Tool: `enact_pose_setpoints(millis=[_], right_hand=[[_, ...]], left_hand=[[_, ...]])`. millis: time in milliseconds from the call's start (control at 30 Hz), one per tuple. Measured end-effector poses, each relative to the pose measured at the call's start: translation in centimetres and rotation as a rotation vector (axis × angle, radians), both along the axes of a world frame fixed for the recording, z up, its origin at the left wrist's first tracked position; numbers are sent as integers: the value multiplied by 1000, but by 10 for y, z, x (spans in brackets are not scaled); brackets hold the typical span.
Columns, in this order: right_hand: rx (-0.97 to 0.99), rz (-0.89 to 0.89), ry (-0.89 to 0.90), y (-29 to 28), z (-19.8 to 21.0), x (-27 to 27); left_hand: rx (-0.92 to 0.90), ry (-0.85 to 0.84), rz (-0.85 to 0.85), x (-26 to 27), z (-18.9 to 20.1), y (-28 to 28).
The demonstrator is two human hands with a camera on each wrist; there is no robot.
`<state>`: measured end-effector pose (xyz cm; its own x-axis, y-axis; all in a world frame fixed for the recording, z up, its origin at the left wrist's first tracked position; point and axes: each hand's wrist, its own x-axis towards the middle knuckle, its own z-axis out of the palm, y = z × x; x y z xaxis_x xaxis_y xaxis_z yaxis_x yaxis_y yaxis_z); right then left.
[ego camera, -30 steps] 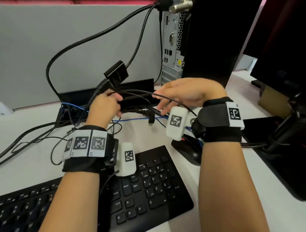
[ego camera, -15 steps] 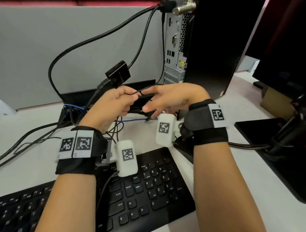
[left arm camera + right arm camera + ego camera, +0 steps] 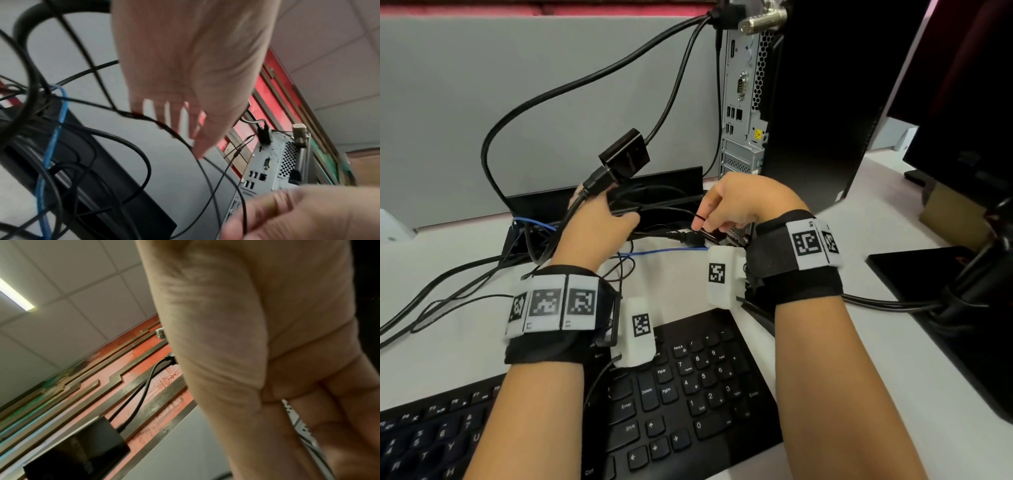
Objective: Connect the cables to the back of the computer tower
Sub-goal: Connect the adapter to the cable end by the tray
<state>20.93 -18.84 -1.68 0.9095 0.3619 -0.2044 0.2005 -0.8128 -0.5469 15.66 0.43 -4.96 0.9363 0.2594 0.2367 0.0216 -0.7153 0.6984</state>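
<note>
1. Head view: the hands have drawn apart since a half-second ago. The left hand (image 3: 599, 229) is lying with straight fingers under a thin cable (image 3: 654, 209) by the adapter (image 3: 625, 156). The right hand (image 3: 739, 205) is pinching that cable near a plug (image 3: 690, 238) lying on the desk (image 3: 465, 325), just before the tower (image 3: 743, 102). The slack is being run out toward a loose end, I judge; nothing new is plugged in yet.
2. Left wrist view: the left fingers (image 3: 197, 126) are spread flat, the cable crossing them; the ports (image 3: 257, 175) are sitting open. Motion blur is hiding detail.
3. Right wrist view: the palm (image 3: 246, 353) is filling the frame; the fingertips and cable end are hidden.
</note>
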Motion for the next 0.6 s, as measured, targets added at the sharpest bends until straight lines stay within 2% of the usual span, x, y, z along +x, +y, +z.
enact_pose_setpoints(millis=[100, 200, 300, 467, 533, 600], right_hand=[[73, 76, 47, 10, 1, -2], [132, 172, 83, 20, 3, -6], [166, 171, 52, 17, 8, -6], [128, -84, -97, -3, 7, 2], [146, -72, -78, -2, 4, 2], [57, -38, -54, 4, -3, 3]], left_hand=[[-4, -82, -216, -5, 7, -13], [21, 33, -434, -6, 4, -17], [46, 91, -427, -2, 2, -11], [-35, 131, -373, -4, 3, -7], [-108, 138, -384, -4, 2, -9], [-173, 172, -453, -5, 2, -13]])
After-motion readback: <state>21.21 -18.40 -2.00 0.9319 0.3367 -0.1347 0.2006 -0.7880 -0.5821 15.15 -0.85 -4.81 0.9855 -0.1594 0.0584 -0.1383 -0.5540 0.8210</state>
